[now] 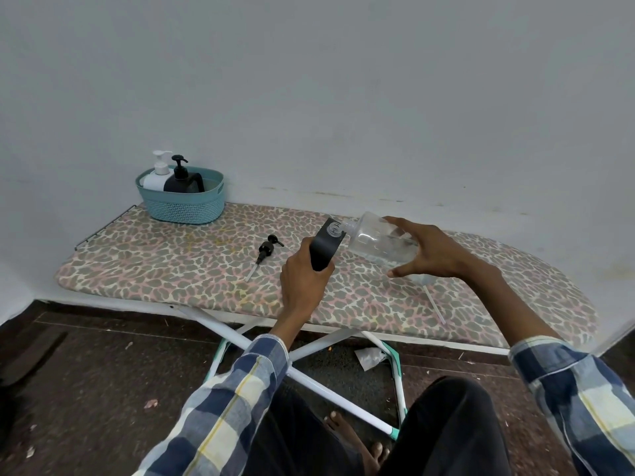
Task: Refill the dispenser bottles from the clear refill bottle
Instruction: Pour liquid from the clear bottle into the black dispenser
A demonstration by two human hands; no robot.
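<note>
Both hands are full at mid-frame: the left hand [304, 281] grips the black dispenser bottle [325, 245], tilted right. The right hand [424, 250] holds the clear refill bottle [379, 240] nearly horizontal, its neck touching the black bottle's open mouth.

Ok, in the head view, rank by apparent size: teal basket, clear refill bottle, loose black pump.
1. teal basket, though it sits farther away
2. clear refill bottle, partly covered by the right hand
3. loose black pump, clearly smallest
</note>
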